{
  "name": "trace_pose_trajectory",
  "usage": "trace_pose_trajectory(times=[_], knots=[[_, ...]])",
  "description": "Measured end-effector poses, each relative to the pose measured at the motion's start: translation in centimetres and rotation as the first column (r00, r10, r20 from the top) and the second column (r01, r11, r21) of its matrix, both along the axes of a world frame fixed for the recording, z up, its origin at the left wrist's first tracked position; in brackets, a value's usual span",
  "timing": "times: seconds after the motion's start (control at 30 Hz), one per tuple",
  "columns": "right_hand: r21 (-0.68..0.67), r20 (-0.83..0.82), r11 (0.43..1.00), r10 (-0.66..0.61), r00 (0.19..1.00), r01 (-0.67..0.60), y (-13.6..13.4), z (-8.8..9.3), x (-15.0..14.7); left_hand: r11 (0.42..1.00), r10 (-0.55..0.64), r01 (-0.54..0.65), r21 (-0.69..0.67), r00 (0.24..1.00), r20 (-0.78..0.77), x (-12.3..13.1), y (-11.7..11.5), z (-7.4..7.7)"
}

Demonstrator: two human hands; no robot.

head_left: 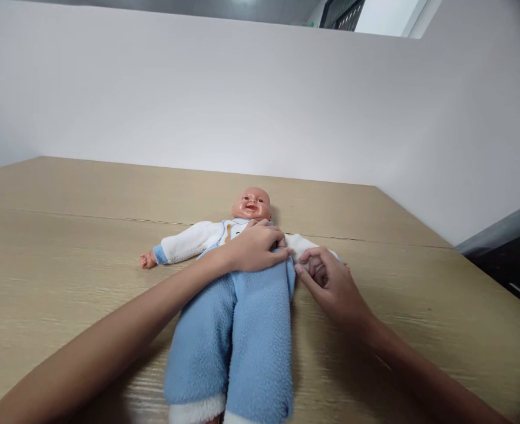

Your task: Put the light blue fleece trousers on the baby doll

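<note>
A baby doll (251, 206) lies on its back, head away from me and arms spread. It wears a white fleece jacket (189, 241) with blue cuffs and light blue fleece trousers (260, 324) with white hems. My left hand (260, 246) rests across the doll's chest; its thumb and curled fingers close on the clothing at the doll's side, near the top of the trousers. Beside it, my right hand (328, 280) is bent in a pinch at the lower edge of the white sleeve and jacket side. Exactly which fold each pinches is partly hidden by the fingers.
The doll lies on a light wooden table (87, 247) with a seam running across it. A pale partition wall (198, 100) rises behind the table and round to the right. A dark object (507, 259) stands beyond the table's right edge.
</note>
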State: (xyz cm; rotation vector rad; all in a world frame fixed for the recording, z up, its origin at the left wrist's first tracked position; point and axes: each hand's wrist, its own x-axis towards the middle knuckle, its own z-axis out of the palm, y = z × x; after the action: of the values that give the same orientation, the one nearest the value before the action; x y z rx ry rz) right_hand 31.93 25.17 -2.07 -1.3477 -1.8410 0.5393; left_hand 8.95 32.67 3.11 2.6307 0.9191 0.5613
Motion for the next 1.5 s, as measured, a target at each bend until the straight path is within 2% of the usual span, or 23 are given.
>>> trace_pose_trajectory(times=[0.07, 0.13, 0.23, 0.3, 0.37, 0.47, 0.57, 0.67, 0.8, 0.87, 0.93, 1.03, 1.13, 1.23, 1.37, 1.43, 1.5], knots=[[0.248, 0.221, 0.969, -0.073, 0.973, 0.016, -0.2, 0.0, 1.7, 1.0, 0.026, -0.026, -0.018, 0.999, 0.027, 0.0, 0.2, -0.1], [0.353, 0.343, 0.934, -0.079, 0.936, -0.05, 0.0, -0.2, 3.7, 0.999, 0.045, -0.044, -0.021, 0.998, 0.044, 0.2, 0.3, 0.0], [0.244, 0.394, 0.962, 0.018, 0.919, -0.123, 0.8, -0.6, 6.5, 0.998, 0.055, -0.056, 0.025, 0.997, 0.051, 0.8, 0.2, 0.5], [0.119, 0.338, 0.987, 0.062, 0.939, -0.108, 1.1, -0.6, 7.6, 0.996, 0.033, -0.035, 0.078, 0.999, 0.031, 1.4, 0.0, 1.1], [0.042, 0.247, 0.998, 0.038, 0.968, -0.05, 1.0, -0.2, 7.8, 0.994, -0.003, 0.005, 0.105, 1.0, -0.022, 2.2, -0.3, 1.7], [0.094, 0.114, 0.993, -0.089, 0.99, 0.078, 0.1, 1.1, 6.9, 0.994, -0.045, 0.057, 0.091, 0.991, -0.128, 3.2, -0.7, 2.1], [0.14, -0.008, 0.981, -0.137, 0.99, 0.137, -1.1, 2.2, 5.3, 0.992, -0.052, 0.07, 0.105, 0.985, -0.166, 3.7, -0.7, 1.5], [0.064, -0.146, 0.991, -0.105, 0.984, 0.115, -1.8, 2.1, 4.4, 0.986, -0.078, 0.09, 0.138, 0.993, -0.086, 3.4, -0.5, 0.4], [-0.08, -0.341, 0.996, -0.053, 0.938, 0.028, -1.4, 0.5, 4.6, 0.989, -0.096, 0.08, 0.121, 0.988, 0.125, 2.7, -0.2, -0.2], [-0.17, -0.301, 0.985, -0.052, 0.952, 0.0, -1.1, -0.3, 4.7, 0.995, -0.067, 0.047, 0.088, 0.97, 0.233, 2.4, -0.1, -0.2], [-0.204, -0.178, 0.977, 0.021, 0.984, -0.058, -0.9, -0.8, 4.5, 0.999, -0.03, 0.015, 0.049, 0.946, 0.324, 2.1, 0.0, -0.2], [-0.134, 0.005, 0.971, 0.2, 0.98, -0.198, -1.1, -1.1, 3.0, 0.999, -0.005, 0.022, -0.031, 0.885, 0.465, 1.7, 0.0, -0.2], [-0.102, 0.012, 0.96, 0.264, 0.965, -0.261, -1.3, -1.3, 0.6, 0.992, 0.033, 0.048, -0.118, 0.796, 0.605, 1.2, 0.0, -0.2], [-0.188, -0.208, 0.935, 0.259, 0.943, -0.299, -1.0, -1.6, -2.2, 0.985, 0.123, 0.002, -0.175, 0.704, 0.7, 0.7, 0.0, -0.1], [-0.309, -0.569, 0.906, 0.067, 0.82, -0.289, 0.6, -1.8, -5.5, 0.959, 0.241, -0.015, -0.281, 0.564, 0.79, -0.5, 0.1, 0.1], [-0.352, -0.637, 0.892, -0.008, 0.771, -0.283, 1.7, -1.8, -6.9, 0.937, 0.308, -0.003, -0.348, 0.475, 0.825, -1.3, 0.3, 0.1], [-0.377, -0.665, 0.874, -0.025, 0.747, -0.306, 2.7, -1.6, -8.3, 0.912, 0.367, 0.036, -0.408, 0.372, 0.853, -2.2, 0.5, 0.1]])
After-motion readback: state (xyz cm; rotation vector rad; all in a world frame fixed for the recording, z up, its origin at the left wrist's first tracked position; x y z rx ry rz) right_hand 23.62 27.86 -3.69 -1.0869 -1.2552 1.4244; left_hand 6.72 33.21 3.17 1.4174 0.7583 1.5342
